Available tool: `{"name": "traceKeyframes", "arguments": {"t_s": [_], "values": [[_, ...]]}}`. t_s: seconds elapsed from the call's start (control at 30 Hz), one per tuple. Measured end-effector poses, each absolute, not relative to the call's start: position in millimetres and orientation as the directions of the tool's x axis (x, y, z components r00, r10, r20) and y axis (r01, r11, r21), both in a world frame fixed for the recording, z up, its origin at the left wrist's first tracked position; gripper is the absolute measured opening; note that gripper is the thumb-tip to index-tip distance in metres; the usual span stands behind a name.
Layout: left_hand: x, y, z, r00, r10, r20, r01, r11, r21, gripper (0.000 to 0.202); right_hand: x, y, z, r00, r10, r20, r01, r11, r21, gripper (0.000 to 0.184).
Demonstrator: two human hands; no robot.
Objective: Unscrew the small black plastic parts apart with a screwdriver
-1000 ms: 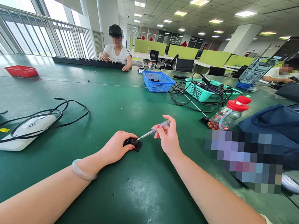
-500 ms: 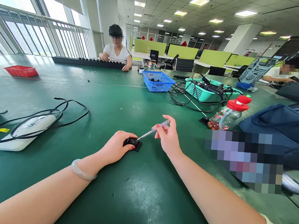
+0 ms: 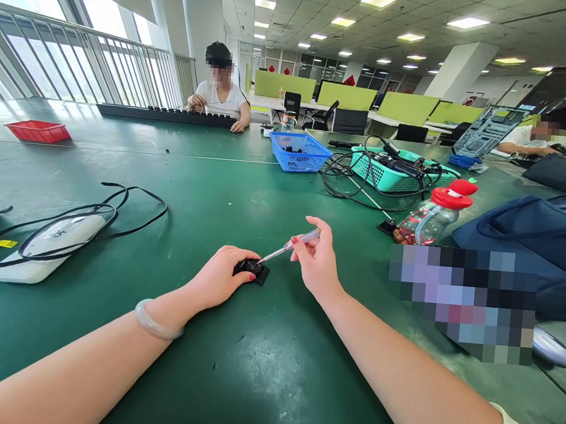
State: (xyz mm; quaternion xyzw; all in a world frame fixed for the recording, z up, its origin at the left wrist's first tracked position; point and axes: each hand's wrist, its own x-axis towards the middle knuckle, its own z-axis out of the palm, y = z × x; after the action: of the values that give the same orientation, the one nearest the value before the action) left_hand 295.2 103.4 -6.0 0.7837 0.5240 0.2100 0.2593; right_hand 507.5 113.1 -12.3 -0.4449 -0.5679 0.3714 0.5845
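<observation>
My left hand (image 3: 224, 274) is closed around a small black part (image 3: 260, 275) and holds it down on the green table (image 3: 196, 192). The part has a flat square edge; its far side is hidden under my fingers, and its exact kind cannot be made out. In my right hand (image 3: 316, 257) is a slim screwdriver (image 3: 285, 246) with a clear handle, pinched between thumb and fingers. It slants down to the left, its metal tip touching the top of the black part.
To the left lies a white device (image 3: 49, 249) wrapped in black cable. A red tray (image 3: 38, 131), a blue basket (image 3: 300, 162) and a teal basket (image 3: 388, 180) with cables stand farther back. On the right are a red-lidded bottle (image 3: 434, 217) and a navy bag (image 3: 525, 250). A person (image 3: 220, 93) sits opposite.
The screwdriver's handle and my right fingers have shifted very slightly; its tip stays on the black part. My left hand keeps its hold.
</observation>
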Motion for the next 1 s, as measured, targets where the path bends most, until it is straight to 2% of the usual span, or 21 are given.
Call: {"name": "traceKeyframes", "arguments": {"t_s": [0.47, 1.0], "values": [[295.8, 102.0, -3.7, 0.34, 0.94, 0.028, 0.717, -0.279, 0.639, 0.033, 508.4, 107.8, -10.0, 0.067, 0.886, 0.459, -0.051, 0.462, -0.885, 0.04], [294.3, 103.5, -7.0, 0.353, 0.934, 0.06, 0.715, -0.31, 0.626, 0.035, 506.0, 103.6, -8.3, -0.007, 0.865, 0.502, 0.008, 0.502, -0.865, 0.037]]}}
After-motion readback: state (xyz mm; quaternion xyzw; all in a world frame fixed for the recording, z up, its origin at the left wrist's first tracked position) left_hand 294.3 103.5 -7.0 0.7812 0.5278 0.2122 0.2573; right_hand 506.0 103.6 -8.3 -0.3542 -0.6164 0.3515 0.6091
